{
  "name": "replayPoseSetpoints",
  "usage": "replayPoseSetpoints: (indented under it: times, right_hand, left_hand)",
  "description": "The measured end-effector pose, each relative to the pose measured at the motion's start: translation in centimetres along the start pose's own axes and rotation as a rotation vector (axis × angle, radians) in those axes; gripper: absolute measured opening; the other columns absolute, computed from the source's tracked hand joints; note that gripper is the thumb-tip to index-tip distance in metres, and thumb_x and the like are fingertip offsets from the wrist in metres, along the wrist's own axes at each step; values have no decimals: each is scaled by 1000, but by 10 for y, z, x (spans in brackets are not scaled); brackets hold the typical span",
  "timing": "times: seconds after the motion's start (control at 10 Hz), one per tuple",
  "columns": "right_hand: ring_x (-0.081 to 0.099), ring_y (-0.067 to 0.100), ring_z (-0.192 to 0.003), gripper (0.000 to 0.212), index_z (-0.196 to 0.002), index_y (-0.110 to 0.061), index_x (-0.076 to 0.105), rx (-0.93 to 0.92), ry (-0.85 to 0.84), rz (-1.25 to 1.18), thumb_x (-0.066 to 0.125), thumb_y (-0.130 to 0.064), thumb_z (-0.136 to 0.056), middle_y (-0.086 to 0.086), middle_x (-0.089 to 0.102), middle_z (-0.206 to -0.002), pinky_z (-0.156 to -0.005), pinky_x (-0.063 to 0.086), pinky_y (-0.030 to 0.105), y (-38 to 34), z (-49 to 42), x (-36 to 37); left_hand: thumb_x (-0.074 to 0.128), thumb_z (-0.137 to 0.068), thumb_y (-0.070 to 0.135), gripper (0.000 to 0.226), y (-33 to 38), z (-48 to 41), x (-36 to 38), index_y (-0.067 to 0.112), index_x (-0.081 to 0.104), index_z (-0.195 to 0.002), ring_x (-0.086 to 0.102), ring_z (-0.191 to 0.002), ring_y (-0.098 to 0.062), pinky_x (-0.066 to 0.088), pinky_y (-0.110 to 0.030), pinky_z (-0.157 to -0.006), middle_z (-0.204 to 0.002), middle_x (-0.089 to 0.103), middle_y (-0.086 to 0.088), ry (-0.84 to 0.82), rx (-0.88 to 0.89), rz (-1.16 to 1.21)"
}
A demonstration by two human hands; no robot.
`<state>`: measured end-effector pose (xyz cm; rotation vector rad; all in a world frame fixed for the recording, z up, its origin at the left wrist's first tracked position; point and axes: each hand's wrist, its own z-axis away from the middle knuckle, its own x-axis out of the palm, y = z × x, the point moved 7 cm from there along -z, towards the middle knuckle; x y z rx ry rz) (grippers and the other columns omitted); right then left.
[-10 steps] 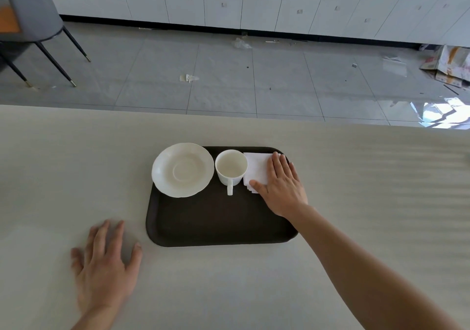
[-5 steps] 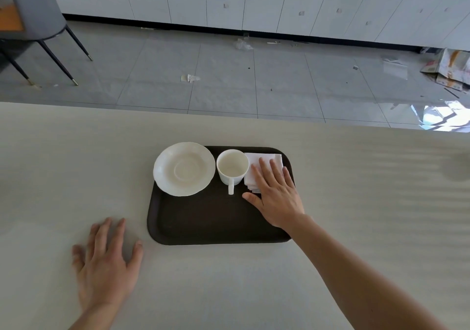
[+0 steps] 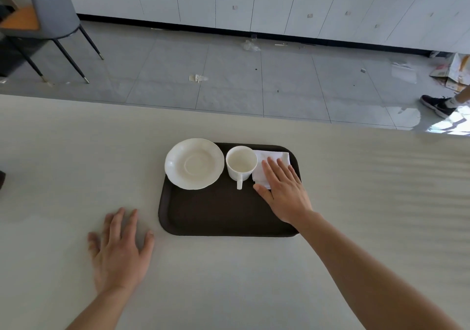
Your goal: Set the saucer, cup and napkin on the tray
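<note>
A dark brown tray (image 3: 218, 215) lies on the pale table. On its far left corner rests a white saucer (image 3: 194, 163), overhanging the rim a little. A white cup (image 3: 241, 163) stands upright beside the saucer, handle pointing toward me. A folded white napkin (image 3: 273, 158) lies at the tray's far right corner. My right hand (image 3: 284, 192) lies flat, fingers spread, its fingertips over the napkin's near part. My left hand (image 3: 119, 251) rests flat on the table, left of the tray, holding nothing.
The pale table (image 3: 381, 202) stretches wide on both sides of the tray; its far edge drops to a grey tiled floor. A grey chair (image 3: 50, 19) stands far left. A person's dark shoe (image 3: 437, 106) shows at the far right on the floor.
My right hand has slid back toward me off most of the napkin, which is now more exposed. A shoe has come into view at the right. My left hand stays put.
</note>
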<state>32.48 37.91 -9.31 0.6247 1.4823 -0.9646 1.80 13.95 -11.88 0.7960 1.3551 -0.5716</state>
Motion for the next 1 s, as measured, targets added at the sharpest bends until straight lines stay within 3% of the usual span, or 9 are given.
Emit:
replayPoseSetpoints:
  times: [0.3, 0.5, 1.0]
  right_hand:
    - [10, 21, -156, 68, -159, -18, 20, 36, 50, -21, 32, -55, -103, 2, 19, -168, -125, 7, 36, -13, 8, -32]
    - [18, 23, -153, 68, -158, -17, 24, 40, 78, -25, 35, -55, -102, 2, 27, -165, -125, 16, 38, -22, 17, -58]
    - [26, 25, -150, 66, -155, -17, 31, -128, 188, -62, 36, -54, -101, 3, 36, -161, -123, 23, 42, -97, 11, -135]
  left_hand:
    - [26, -90, 53, 69, 4, 2, 2, 20, 31, -151, 11, -150, -29, 5, -60, -117, -160, 24, -8, -87, 21, -29]
    - [39, -93, 50, 65, 5, -16, -21, 25, 25, -151, 18, -148, -24, 19, -60, -115, -159, 23, -3, -197, 9, -39]
    - [38, -91, 53, 73, 30, -31, -160, 24, 12, -153, 4, -151, -32, 11, -65, -116, -162, 14, -11, 107, 87, -40]
